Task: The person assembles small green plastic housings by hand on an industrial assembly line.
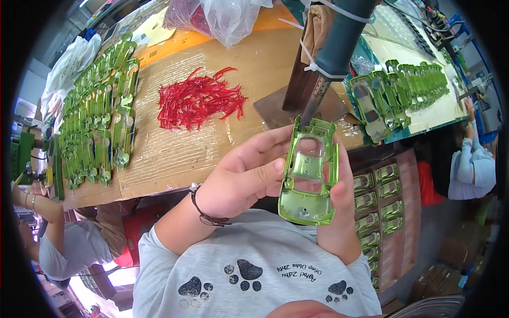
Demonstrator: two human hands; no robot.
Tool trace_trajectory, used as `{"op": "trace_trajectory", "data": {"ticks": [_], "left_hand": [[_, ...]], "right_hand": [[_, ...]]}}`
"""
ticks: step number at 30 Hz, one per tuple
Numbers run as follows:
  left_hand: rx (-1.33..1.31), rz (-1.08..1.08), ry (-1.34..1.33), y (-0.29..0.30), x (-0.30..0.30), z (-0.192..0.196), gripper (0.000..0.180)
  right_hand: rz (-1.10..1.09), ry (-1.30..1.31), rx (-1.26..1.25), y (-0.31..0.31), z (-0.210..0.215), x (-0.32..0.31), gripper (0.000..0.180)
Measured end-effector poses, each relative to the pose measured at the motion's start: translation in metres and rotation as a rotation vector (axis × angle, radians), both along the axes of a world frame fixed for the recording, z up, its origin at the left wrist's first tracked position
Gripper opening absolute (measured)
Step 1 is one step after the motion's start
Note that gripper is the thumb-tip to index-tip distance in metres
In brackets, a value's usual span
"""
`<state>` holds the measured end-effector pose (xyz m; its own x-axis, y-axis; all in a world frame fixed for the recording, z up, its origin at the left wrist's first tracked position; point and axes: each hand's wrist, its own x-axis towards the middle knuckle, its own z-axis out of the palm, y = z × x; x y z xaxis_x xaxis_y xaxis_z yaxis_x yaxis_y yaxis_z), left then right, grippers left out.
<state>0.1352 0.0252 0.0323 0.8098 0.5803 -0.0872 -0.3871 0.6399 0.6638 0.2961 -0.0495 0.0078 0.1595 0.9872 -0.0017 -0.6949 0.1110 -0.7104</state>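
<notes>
My left hand (244, 172) and my right hand (342, 185) hold a translucent green toy car body shell (303, 204) between them. The left thumb presses on the shell's side, while the right fingers close round its other edge. The shell's far end touches or lies just under the metal tip (316, 99) of a dark green cylindrical machine head (347, 42); I cannot tell which. A pile of thin red plastic strips (199, 100) lies on the cardboard-covered table (154, 161), left of the shell and beyond my left hand.
Rows of green car shells (98, 119) stand at the table's left. More shells (397, 90) line the right. A board (403, 222) at lower right carries several shells. Clear plastic bags (230, 21) lie at the back. Co-workers' sleeves (87, 246) show at both sides.
</notes>
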Motion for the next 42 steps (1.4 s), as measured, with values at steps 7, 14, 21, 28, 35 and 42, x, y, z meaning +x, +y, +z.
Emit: {"op": "trace_trajectory", "data": {"ticks": [7,14,21,28,35,42], "left_hand": [[-0.029,0.023,0.013,0.000,-0.001,0.007,0.060],[0.008,0.075,0.110,-0.003,-0.007,0.005,0.058],[0.110,0.174,0.144,-0.011,-0.010,0.007,0.057],[0.086,0.252,0.087,-0.009,-0.007,0.004,0.058],[0.076,0.110,0.035,-0.004,-0.011,-0.011,0.054],[0.323,-0.115,0.109,-0.021,-0.032,-0.049,0.033]], "right_hand": [[0.005,0.012,-0.127,-0.001,0.024,-0.007,0.108],[0.135,0.097,-0.122,0.007,0.001,-0.002,0.100],[0.174,0.114,-0.044,0.009,-0.002,-0.006,0.097],[0.178,0.170,-0.031,0.014,-0.003,-0.010,0.088],[0.255,0.408,0.108,0.002,-0.034,0.003,0.073],[0.075,0.256,0.091,-0.036,-0.056,0.040,0.070]]}}
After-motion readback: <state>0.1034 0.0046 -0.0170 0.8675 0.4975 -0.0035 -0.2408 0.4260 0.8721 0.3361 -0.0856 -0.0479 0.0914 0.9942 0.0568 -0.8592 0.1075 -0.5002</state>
